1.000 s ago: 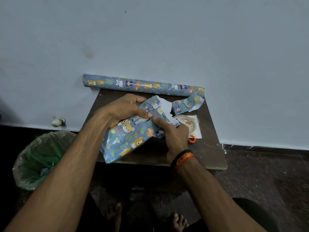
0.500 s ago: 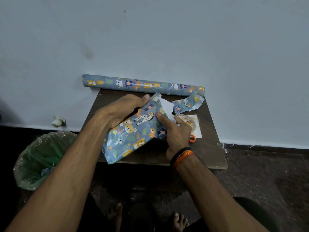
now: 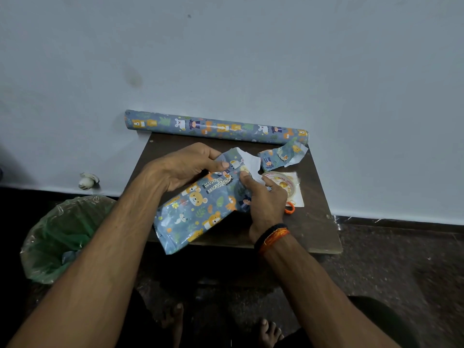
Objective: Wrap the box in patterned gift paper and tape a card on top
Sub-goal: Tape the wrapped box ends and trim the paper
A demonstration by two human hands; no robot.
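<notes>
Blue patterned paper covers a long box (image 3: pixel 198 209) that lies slanted across the near edge of a dark brown tabletop (image 3: pixel 316 222), its near left end jutting past the edge. The far right end is unfinished, with loose flaps showing their white underside. One left hand (image 3: pixel 185 167) curls around the box's far side near that end, thumb tip pressing on the top flap. One right hand (image 3: pixel 263 199) sits at the same end, its fingers (image 3: pixel 244 175) bent and pinching the loose paper against the box. The print shows bears, a leopard, foxes and green leaves in orange, yellow and white; the surface is glossy and slightly creased.

One roll (image 3: pixel 216 128) of the same paper lies along the tabletop's far edge against a pale wall. One torn scrap (image 3: pixel 282 156) of paper lies just below the roll's right end. One tape ring (image 3: pixel 283 184) rests on one white card (image 3: pixel 296 194) just right of the right hand, with an orange loop (image 3: pixel 289 208) poking out beside the wrist. One bin lined with a green bag (image 3: pixel 62 234) stands on the floor to the left.
</notes>
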